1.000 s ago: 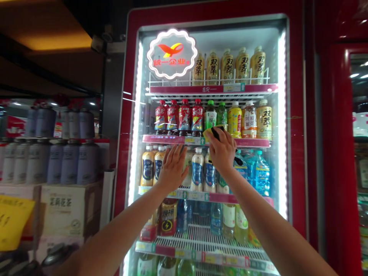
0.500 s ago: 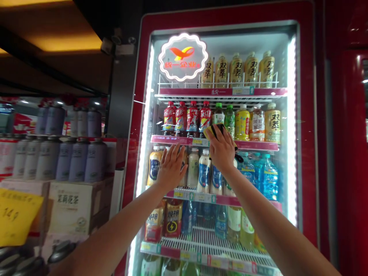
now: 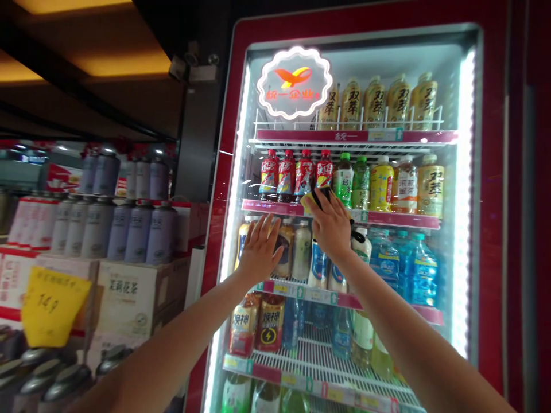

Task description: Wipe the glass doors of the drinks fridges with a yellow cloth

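My right hand [image 3: 330, 225] presses a yellow and black cleaning pad [image 3: 308, 202] against the glass door of a lit drinks cooler. A thin black strap [image 3: 358, 236] hangs from the pad by my wrist. Most of the pad is hidden under my fingers. To its left and slightly lower, my left hand [image 3: 259, 249] lies flat on the same glass, fingers spread, holding nothing. Behind the glass, red-capped bottles [image 3: 305, 172] and green-capped bottles [image 3: 344, 178] stand on the shelf near the pad. Milky bottles with blue labels [image 3: 317, 265] show below my right hand.
The cooler's red frame [image 3: 495, 229] surrounds the door, and a glowing round logo sign [image 3: 295, 83] is at its upper left. On the left, purple-grey flasks [image 3: 162, 235] stand on white boxes [image 3: 124, 298]. A yellow price card [image 3: 54, 307] hangs in front.
The view has shifted, so the cooler appears further right. Against the bottles, my right hand and the pad have moved left. My left hand is also slightly further left on the glass.
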`<state>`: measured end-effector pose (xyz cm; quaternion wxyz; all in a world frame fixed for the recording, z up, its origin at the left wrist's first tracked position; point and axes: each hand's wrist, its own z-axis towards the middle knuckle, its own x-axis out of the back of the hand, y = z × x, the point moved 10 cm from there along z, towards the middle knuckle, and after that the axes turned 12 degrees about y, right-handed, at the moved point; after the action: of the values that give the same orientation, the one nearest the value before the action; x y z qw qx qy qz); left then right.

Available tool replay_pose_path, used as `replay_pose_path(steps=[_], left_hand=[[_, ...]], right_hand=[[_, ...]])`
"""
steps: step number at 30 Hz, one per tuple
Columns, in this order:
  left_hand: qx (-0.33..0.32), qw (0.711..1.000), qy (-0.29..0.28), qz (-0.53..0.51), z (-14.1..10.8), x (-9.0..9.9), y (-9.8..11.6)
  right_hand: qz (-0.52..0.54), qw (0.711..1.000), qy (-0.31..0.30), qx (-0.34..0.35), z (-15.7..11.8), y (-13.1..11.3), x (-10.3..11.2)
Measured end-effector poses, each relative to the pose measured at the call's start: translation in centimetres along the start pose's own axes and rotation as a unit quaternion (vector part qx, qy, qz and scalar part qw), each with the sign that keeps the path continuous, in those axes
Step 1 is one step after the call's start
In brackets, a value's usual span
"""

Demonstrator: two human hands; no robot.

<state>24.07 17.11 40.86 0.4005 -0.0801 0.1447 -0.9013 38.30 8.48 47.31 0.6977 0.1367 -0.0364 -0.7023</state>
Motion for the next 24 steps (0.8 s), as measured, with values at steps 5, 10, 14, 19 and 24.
replay_pose_path(steps=[5, 10, 14, 19, 24], left_hand=[[-0.014, 1.0, -0.008, 0.004, -0.2, 0.1, -1.0], [-0.019, 1.0, -0.005, 0.01, -1.2, 0.6, -3.1], [-0.026, 0.999, -0.004, 0.034, -1.8, 1.3, -4.7], [-0.027, 0.998, -0.02, 0.05, -1.9, 1.7, -5.7], [-0.032, 0.999, -0.022, 0.036, -2.2, 2.5, -6.9]], right_hand=[[0.004, 0.997, -0.03, 0.066, -1.0, -4.4, -1.4], [0.021, 0.992, -0.057, 0.112, -2.3, -3.0, -0.3], [0.006, 1.0, -0.005, 0.029, 0.2, -2.8, -1.6], [0.022, 0.998, -0.014, 0.057, -0.5, -7.8, -3.6], [0.03, 0.991, -0.059, 0.118, -2.6, -7.4, -2.3]])
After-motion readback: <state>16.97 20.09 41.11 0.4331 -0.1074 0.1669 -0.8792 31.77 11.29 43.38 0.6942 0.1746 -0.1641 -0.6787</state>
